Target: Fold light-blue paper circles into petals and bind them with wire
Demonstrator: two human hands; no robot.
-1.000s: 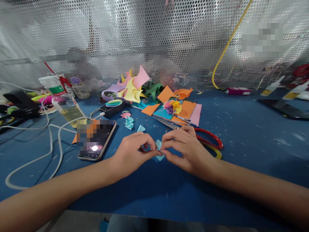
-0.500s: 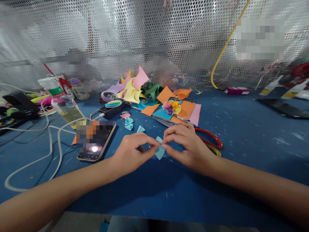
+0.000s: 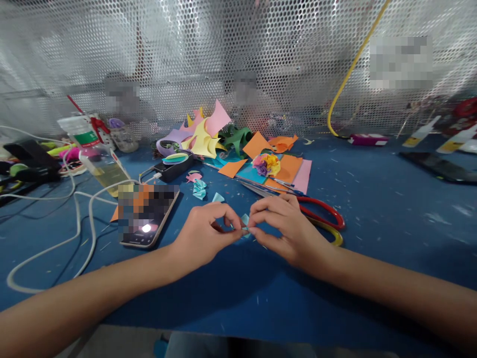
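A small light-blue piece of paper (image 3: 245, 219) is pinched between my two hands, partly hidden by the fingertips. My left hand (image 3: 212, 226) grips it from the left with thumb and forefinger. From the right, my right hand (image 3: 283, 223) holds it the same way. Just beyond lie a folded light-blue paper piece (image 3: 218, 198), a crumpled light-blue one (image 3: 199, 189) and a pink scrap (image 3: 194, 176). Scissors with red and yellow handles (image 3: 337, 219) lie partly under my right hand. Farther back, a multicoloured paper flower (image 3: 266, 164) rests on coloured sheets.
A lit phone (image 3: 158, 219) with white cable (image 3: 91, 233) lies at left, near a tilted bottle of yellowish liquid (image 3: 106, 171). Paper scraps (image 3: 203, 139) pile against the perforated metal screen (image 3: 298, 64). A dark phone (image 3: 439, 166) and glue bottles (image 3: 421, 133) are at right.
The light-blue paper has been turned or folded between my fingertips, and less of it shows. My left fingers have curled more. The surrounding things have stayed in place.
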